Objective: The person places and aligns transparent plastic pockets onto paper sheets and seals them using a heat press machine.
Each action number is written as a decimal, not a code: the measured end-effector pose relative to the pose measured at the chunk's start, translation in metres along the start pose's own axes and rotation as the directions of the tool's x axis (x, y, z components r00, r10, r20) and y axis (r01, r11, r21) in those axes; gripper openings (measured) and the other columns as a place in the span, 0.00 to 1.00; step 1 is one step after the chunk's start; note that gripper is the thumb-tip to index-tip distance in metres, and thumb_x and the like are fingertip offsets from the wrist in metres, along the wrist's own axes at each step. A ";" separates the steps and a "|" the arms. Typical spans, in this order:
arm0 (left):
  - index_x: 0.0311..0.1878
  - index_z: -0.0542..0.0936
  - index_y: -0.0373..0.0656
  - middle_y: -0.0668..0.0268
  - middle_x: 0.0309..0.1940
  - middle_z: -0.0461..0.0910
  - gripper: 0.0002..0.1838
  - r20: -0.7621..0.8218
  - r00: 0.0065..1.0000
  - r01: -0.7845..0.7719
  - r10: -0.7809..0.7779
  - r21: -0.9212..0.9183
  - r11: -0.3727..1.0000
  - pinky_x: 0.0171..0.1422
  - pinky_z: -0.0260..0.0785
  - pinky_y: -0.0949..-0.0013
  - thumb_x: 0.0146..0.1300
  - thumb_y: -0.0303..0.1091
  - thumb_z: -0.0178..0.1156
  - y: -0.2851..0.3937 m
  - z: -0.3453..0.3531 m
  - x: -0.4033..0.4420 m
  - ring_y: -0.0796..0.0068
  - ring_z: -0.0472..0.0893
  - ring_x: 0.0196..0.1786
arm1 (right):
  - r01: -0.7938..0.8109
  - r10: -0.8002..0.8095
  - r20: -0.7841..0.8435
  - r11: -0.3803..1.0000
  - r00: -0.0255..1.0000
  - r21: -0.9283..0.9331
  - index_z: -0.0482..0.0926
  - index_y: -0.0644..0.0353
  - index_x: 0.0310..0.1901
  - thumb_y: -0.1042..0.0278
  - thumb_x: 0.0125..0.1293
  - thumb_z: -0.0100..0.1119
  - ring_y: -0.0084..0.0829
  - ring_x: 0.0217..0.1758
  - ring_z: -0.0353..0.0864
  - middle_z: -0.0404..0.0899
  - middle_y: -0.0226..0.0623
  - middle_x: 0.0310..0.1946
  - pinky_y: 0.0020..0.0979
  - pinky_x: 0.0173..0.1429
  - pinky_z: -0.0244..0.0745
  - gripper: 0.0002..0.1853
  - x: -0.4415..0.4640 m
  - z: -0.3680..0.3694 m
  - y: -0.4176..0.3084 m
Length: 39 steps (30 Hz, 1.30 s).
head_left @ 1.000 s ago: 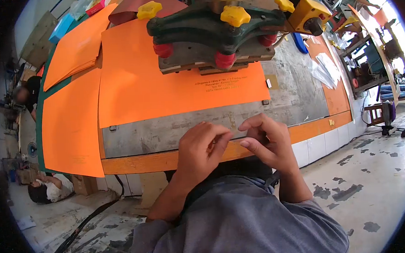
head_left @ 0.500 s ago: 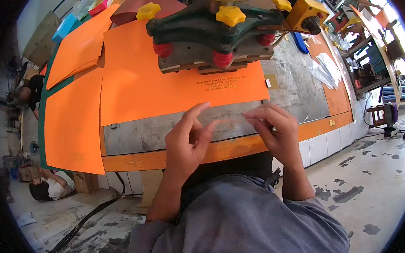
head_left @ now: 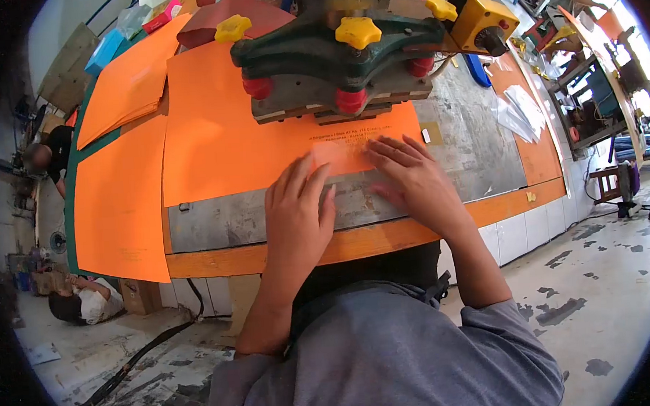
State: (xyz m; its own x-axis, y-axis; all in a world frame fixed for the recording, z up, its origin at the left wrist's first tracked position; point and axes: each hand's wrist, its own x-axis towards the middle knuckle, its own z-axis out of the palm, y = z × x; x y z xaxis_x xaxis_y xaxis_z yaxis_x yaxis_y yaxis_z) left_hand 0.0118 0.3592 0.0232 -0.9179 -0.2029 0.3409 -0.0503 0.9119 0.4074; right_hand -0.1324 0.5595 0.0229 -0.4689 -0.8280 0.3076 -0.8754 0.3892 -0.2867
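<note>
An orange sheet [head_left: 219, 150] with small dark printed lines lies on the metal bed, partly under the press head [head_left: 340, 62]. A small clear, pale film [head_left: 329, 156] shows over the sheet just below the printing. My left hand [head_left: 296, 208] is at the film's left side, fingers stretched out and thumb apart. My right hand [head_left: 416, 180] reaches over the sheet's lower right part, palm down. Its straightened fingers cover some of the print, and their tips are near the film's right side. Whether either hand grips the film is not clear.
Orange sheets [head_left: 124, 85] are stacked at the left, with another orange sheet [head_left: 119, 206] nearer me. A yellow control box [head_left: 483, 20] adjoins the press. Clear plastic pieces [head_left: 522, 112] lie at the right. Other people [head_left: 91, 300] are in the background.
Both hands have moved forward from the table's front edge onto the orange sheet. The fingers, curled and pinched before, are now straighter. The pale film now shows over the sheet.
</note>
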 end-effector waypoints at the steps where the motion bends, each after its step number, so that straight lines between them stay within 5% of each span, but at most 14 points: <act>1: 0.73 0.80 0.42 0.49 0.72 0.79 0.24 0.006 1.000 0.001 -0.001 -0.002 1.000 0.79 0.69 0.48 0.75 0.28 0.65 -0.002 0.002 -0.001 0.49 0.76 0.78 | -0.004 0.004 0.003 1.000 1.000 0.002 0.81 0.56 0.70 0.55 0.75 0.69 0.46 0.79 0.76 0.81 0.42 0.73 0.49 0.84 0.69 0.26 -0.002 0.001 0.000; 3: 0.74 0.79 0.42 0.51 0.79 0.73 0.25 0.028 1.000 0.008 -0.007 -0.015 1.000 0.83 0.63 0.46 0.76 0.30 0.65 -0.003 0.005 -0.004 0.53 0.71 0.82 | -0.040 0.041 0.028 0.998 0.999 -0.041 0.81 0.57 0.70 0.52 0.74 0.68 0.47 0.84 0.70 0.78 0.41 0.76 0.50 0.89 0.60 0.28 -0.006 0.002 -0.002; 7: 0.77 0.77 0.44 0.55 0.82 0.70 0.27 0.211 0.969 -0.101 0.126 -0.123 0.987 0.88 0.56 0.43 0.78 0.37 0.64 -0.002 0.001 -0.004 0.54 0.68 0.85 | -0.091 0.090 -0.013 0.993 0.996 -0.073 0.81 0.57 0.71 0.52 0.74 0.69 0.48 0.82 0.71 0.79 0.42 0.75 0.49 0.86 0.65 0.28 -0.014 -0.002 -0.003; 12: 0.81 0.74 0.47 0.62 0.85 0.68 0.33 0.349 0.920 -0.194 0.176 0.017 0.981 0.91 0.47 0.35 0.81 0.53 0.58 -0.010 0.005 -0.005 0.60 0.62 0.89 | -0.168 0.169 -0.021 0.985 0.985 0.049 0.83 0.56 0.69 0.57 0.71 0.72 0.47 0.78 0.75 0.80 0.38 0.74 0.49 0.82 0.68 0.28 -0.024 -0.003 -0.006; 21: 0.82 0.72 0.47 0.65 0.86 0.67 0.34 0.389 0.899 -0.242 0.201 0.060 0.968 0.91 0.46 0.34 0.81 0.56 0.56 -0.029 0.007 0.023 0.65 0.62 0.89 | -0.028 0.026 -0.025 0.995 0.999 -0.096 0.84 0.63 0.65 0.54 0.70 0.70 0.47 0.75 0.75 0.82 0.40 0.70 0.47 0.79 0.71 0.27 -0.003 -0.002 0.006; 25: 0.82 0.72 0.47 0.65 0.86 0.67 0.35 0.388 0.893 -0.271 0.229 0.058 0.961 0.91 0.47 0.34 0.81 0.57 0.56 -0.033 0.009 0.033 0.64 0.62 0.89 | -0.081 0.078 -0.058 0.995 0.995 -0.054 0.84 0.64 0.64 0.54 0.70 0.71 0.47 0.70 0.77 0.83 0.41 0.65 0.47 0.75 0.73 0.27 0.001 -0.002 0.006; 30: 0.82 0.72 0.48 0.64 0.86 0.66 0.36 0.392 0.886 -0.304 0.247 0.090 0.948 0.90 0.51 0.34 0.81 0.58 0.56 -0.039 0.013 0.042 0.63 0.62 0.89 | -0.125 0.125 0.000 0.992 0.992 -0.030 0.85 0.57 0.67 0.56 0.70 0.73 0.44 0.58 0.80 0.80 0.42 0.48 0.46 0.64 0.77 0.27 0.007 -0.006 0.012; 39: 0.87 0.65 0.51 0.64 0.89 0.61 0.42 0.414 0.865 -0.372 0.282 0.154 0.915 0.92 0.45 0.36 0.78 0.63 0.57 -0.055 0.014 0.062 0.62 0.57 0.91 | -0.123 0.128 0.097 0.991 0.987 -0.060 0.82 0.56 0.70 0.44 0.76 0.64 0.49 0.55 0.86 0.84 0.46 0.46 0.48 0.59 0.82 0.30 0.021 -0.002 0.030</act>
State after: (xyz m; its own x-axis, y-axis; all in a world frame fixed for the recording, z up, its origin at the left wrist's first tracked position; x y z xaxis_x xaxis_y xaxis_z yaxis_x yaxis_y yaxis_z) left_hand -0.0476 0.3013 0.0099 -0.9714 0.2299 0.0589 0.2354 0.9650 0.1157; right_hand -0.1690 0.5545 0.0226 -0.5635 -0.8066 0.1786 -0.8168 0.5115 -0.2668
